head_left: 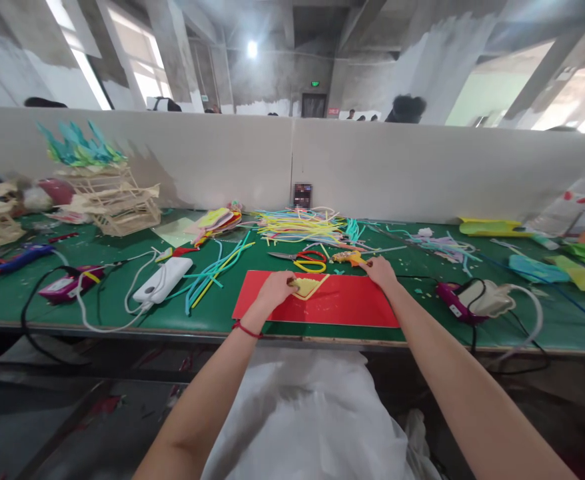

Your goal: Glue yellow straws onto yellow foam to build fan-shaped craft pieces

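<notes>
A red rectangular board lies along the table's front edge. On it is a flat pale-yellow piece with a raised rim and a pointed lower corner. My left hand is closed at the piece's left end, fingertips pinched on it. Behind the board's back edge, my right hand has its fingers closed at the right end of a small orange-and-yellow piece; its exact kind is too small to tell. Scissors with red and yellow handles lie just behind the board, blades pointing left.
Colored strips are heaped at the back, beside a phone-like device against the partition. A white power bank with cables and a purple device lie left. Another purple device sits right. Stick frames stand back left.
</notes>
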`<state>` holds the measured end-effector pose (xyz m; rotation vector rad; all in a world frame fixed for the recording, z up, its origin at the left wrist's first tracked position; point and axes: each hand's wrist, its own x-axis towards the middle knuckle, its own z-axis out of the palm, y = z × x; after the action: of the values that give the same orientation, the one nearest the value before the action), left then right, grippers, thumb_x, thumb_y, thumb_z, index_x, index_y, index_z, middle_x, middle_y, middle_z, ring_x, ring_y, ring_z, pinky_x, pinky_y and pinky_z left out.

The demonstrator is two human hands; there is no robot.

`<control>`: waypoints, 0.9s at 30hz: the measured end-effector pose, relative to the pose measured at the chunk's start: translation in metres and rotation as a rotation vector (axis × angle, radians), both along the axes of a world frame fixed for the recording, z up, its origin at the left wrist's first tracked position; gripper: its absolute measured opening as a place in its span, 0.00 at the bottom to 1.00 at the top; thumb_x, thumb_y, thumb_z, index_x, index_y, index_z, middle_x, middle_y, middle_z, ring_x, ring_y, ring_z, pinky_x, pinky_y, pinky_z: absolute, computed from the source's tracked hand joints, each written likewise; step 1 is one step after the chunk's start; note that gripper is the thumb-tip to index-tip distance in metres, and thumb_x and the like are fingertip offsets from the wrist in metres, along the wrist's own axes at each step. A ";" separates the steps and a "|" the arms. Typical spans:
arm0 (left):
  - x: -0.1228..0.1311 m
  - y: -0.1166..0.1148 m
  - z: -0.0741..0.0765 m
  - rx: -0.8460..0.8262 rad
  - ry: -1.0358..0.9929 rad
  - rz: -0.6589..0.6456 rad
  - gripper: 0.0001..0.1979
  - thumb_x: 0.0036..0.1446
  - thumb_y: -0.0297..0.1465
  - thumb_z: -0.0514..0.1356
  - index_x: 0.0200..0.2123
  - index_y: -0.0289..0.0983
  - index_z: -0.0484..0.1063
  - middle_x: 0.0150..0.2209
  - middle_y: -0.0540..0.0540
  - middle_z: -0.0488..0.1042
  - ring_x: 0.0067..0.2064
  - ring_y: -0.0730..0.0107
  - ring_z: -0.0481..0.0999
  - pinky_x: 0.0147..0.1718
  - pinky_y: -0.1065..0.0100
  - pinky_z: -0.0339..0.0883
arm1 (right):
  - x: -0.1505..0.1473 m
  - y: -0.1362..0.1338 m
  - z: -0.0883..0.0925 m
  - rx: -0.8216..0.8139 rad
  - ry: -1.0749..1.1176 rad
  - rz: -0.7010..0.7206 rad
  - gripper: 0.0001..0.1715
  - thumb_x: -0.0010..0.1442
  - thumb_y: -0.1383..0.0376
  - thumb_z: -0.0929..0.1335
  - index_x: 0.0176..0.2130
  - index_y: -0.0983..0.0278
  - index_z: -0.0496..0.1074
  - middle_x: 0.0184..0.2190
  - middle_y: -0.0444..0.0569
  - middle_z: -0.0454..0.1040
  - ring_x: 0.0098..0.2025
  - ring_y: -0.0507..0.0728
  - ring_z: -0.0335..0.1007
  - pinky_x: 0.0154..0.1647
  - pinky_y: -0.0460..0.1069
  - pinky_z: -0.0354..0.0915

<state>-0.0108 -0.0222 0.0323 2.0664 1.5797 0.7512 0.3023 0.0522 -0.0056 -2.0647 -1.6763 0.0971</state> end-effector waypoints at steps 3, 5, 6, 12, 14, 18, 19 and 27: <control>0.000 0.001 0.000 0.033 -0.022 0.022 0.03 0.43 0.25 0.62 0.23 0.38 0.71 0.26 0.48 0.74 0.29 0.69 0.70 0.26 0.71 0.55 | 0.003 0.001 -0.005 0.016 0.029 0.035 0.09 0.56 0.64 0.67 0.30 0.68 0.72 0.34 0.57 0.74 0.40 0.59 0.69 0.42 0.50 0.61; -0.002 0.003 0.000 0.049 -0.065 0.050 0.03 0.44 0.26 0.63 0.24 0.37 0.71 0.26 0.49 0.74 0.29 0.70 0.69 0.27 0.71 0.55 | 0.005 0.000 -0.005 0.024 0.056 0.023 0.09 0.58 0.65 0.65 0.35 0.69 0.72 0.36 0.58 0.74 0.39 0.59 0.70 0.40 0.50 0.61; -0.004 0.004 -0.001 0.044 -0.083 0.067 0.03 0.44 0.26 0.63 0.24 0.37 0.70 0.26 0.50 0.73 0.29 0.70 0.68 0.27 0.71 0.55 | 0.005 -0.001 -0.005 0.027 0.073 0.011 0.11 0.60 0.65 0.63 0.38 0.70 0.71 0.36 0.59 0.75 0.38 0.59 0.70 0.39 0.50 0.61; -0.009 0.006 0.001 0.052 -0.128 0.104 0.02 0.46 0.26 0.60 0.25 0.37 0.69 0.25 0.51 0.71 0.28 0.72 0.67 0.26 0.72 0.54 | 0.004 -0.010 0.004 0.088 0.185 0.004 0.18 0.65 0.61 0.56 0.48 0.68 0.64 0.36 0.56 0.76 0.34 0.57 0.72 0.35 0.49 0.61; -0.008 0.001 0.004 0.082 -0.112 0.086 0.03 0.46 0.24 0.60 0.25 0.38 0.70 0.27 0.50 0.73 0.29 0.70 0.68 0.27 0.72 0.55 | 0.001 -0.013 0.010 0.171 0.227 0.028 0.21 0.65 0.58 0.55 0.49 0.67 0.64 0.37 0.56 0.76 0.35 0.58 0.72 0.37 0.50 0.62; -0.002 -0.008 0.006 0.099 -0.080 0.039 0.04 0.47 0.24 0.60 0.27 0.38 0.71 0.29 0.46 0.75 0.30 0.67 0.71 0.29 0.70 0.57 | -0.015 -0.025 0.026 0.308 0.300 0.029 0.29 0.64 0.51 0.53 0.49 0.67 0.65 0.41 0.59 0.74 0.42 0.61 0.70 0.42 0.53 0.61; -0.001 -0.010 0.005 0.092 -0.057 0.027 0.04 0.48 0.24 0.60 0.27 0.38 0.71 0.29 0.45 0.76 0.31 0.66 0.72 0.29 0.70 0.57 | -0.020 -0.029 0.031 0.325 0.327 0.020 0.30 0.63 0.49 0.54 0.48 0.67 0.66 0.43 0.60 0.73 0.44 0.62 0.69 0.43 0.53 0.61; -0.001 -0.008 -0.006 0.018 -0.097 0.105 0.04 0.47 0.25 0.61 0.27 0.38 0.69 0.27 0.48 0.74 0.29 0.69 0.71 0.26 0.72 0.57 | -0.071 -0.068 0.039 0.305 0.578 -0.072 0.33 0.48 0.42 0.66 0.44 0.63 0.67 0.34 0.50 0.73 0.34 0.58 0.68 0.36 0.51 0.60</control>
<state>-0.0114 -0.0307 0.0267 1.9407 1.6433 0.8927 0.2314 -0.0157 0.0334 -1.6576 -1.1788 0.3540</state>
